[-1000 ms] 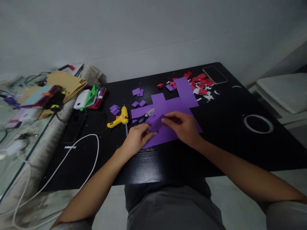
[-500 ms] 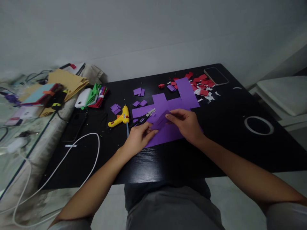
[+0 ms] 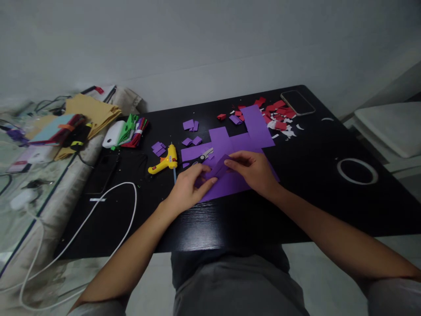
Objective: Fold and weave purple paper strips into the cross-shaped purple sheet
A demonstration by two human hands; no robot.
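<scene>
I had a single view, from the camera on the person's head. It faced forward and down over the black table [image 3: 329, 210], near enough that both forearms [image 3: 138, 250] ran in from the bottom edge, with the lap [image 3: 237, 285] under them. The left hand [image 3: 188, 186] and right hand [image 3: 255, 172], pinching a piece of purple paper [image 3: 219, 169], sat mid-frame; the wall [image 3: 210, 44] closed off the top.
</scene>
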